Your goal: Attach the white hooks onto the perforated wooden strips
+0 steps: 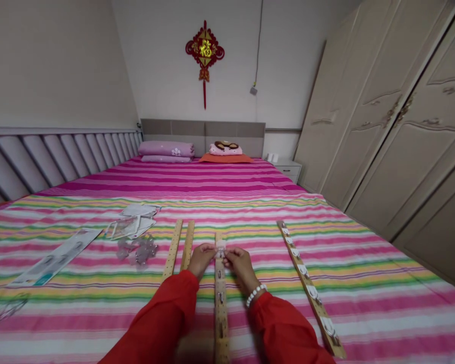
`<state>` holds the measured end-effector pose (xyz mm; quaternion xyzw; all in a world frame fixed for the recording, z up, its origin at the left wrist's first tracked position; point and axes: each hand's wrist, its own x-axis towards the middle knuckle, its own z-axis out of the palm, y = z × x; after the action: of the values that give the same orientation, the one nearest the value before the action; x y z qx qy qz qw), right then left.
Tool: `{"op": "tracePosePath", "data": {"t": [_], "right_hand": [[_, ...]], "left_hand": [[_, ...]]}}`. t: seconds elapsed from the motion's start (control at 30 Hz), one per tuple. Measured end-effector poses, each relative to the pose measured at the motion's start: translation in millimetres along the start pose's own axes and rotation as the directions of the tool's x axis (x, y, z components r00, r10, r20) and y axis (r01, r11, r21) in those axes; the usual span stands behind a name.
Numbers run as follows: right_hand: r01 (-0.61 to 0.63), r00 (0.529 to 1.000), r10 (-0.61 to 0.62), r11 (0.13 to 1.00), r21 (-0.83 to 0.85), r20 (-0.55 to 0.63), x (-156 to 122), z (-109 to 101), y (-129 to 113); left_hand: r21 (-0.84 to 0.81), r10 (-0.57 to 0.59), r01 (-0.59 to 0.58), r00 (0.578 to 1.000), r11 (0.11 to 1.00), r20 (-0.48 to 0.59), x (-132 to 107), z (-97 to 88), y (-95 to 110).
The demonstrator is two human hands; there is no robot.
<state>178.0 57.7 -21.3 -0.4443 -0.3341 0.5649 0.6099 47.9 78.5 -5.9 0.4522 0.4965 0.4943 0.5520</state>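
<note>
A wooden strip with holes [222, 349] runs straight away from me, with several small metal fittings along it. Over its far part, a small clear plastic packet [220, 248], which seems to have a metal bit in it, is pinched between both hands. My left hand [202, 259] grips its left side with thumb and fingertips closed. From the right, my right hand [241, 266] pinches the other side, wearing a white bead bracelet [256, 294]. The exact shape of the metal bit is too small to make out.
Two bare wooden strips [173, 247] lie left of my hands. Farther left are a pile of small clear packets [139, 251], opened plastic bags [134, 222], a long package [56, 259] and thin wire-like loops [11, 307]. At right, another strip [307, 283] carries white-tagged rings. Everything rests on a striped bedsheet [382, 303].
</note>
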Motion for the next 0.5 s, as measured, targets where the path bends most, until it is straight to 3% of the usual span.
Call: {"op": "tracePosePath", "data": {"t": [0.5], "right_hand": [[0.006, 0.999, -0.009, 0.998, -0.059, -0.052, 11.3, -3.4, 22.9]], "left_hand": [[0.192, 0.092, -0.078, 0.994, 0.978, -0.065, 14.5, -5.3, -33.6]]}}
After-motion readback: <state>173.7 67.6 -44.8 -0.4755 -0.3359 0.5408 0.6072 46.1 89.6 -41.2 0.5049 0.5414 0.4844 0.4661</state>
